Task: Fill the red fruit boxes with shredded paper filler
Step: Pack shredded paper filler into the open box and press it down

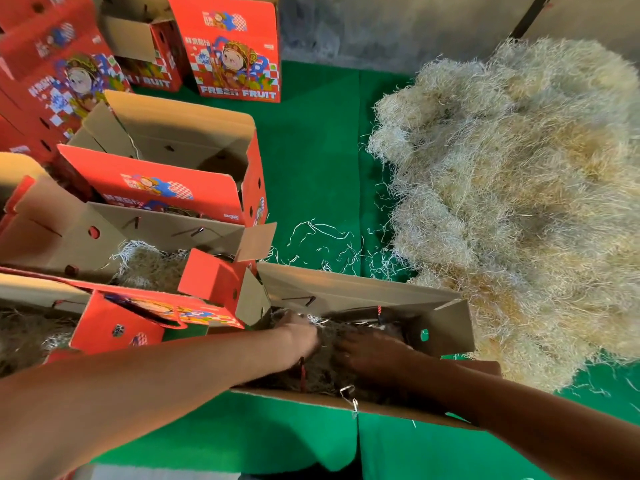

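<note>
left hand [299, 336]: forearm comes in from lower left, reaches down into the open brown-lined cardboard box nearest the camera [363, 289]. Palm down on the shredded paper filler inside it [325, 370]. Fingertips are sunk in the strands, so can't tell how far they curl or whether they hold any.
right hand [372, 355]: forearm comes in from lower right, into the same box. Palm down, fingers spread and fairly straight, pressing flat on the filler. Gripping nothing that I can see.
hands: side by side, just apart, both below the box rim.
near box: flaps open, filler covers the bottom, in shadow. Red cord handle [302, 370] hangs over the near wall by the left wrist.
box to the left, one row back [69, 237]: open, pale filler visible inside.
box at far left edge [31, 292]: open, filler inside.
red printed box behind those [194, 140]: open, no filler in the visible part of its interior.
upright red "FRESH FRUIT" boxes [235, 57]: standing at the back, contents not visible.
loose filler pile [519, 202]: big pale straw-coloured heap on the green mat [311, 150], right of the near box, touching its right end. Stray strands on the mat between pile and boxes.
</note>
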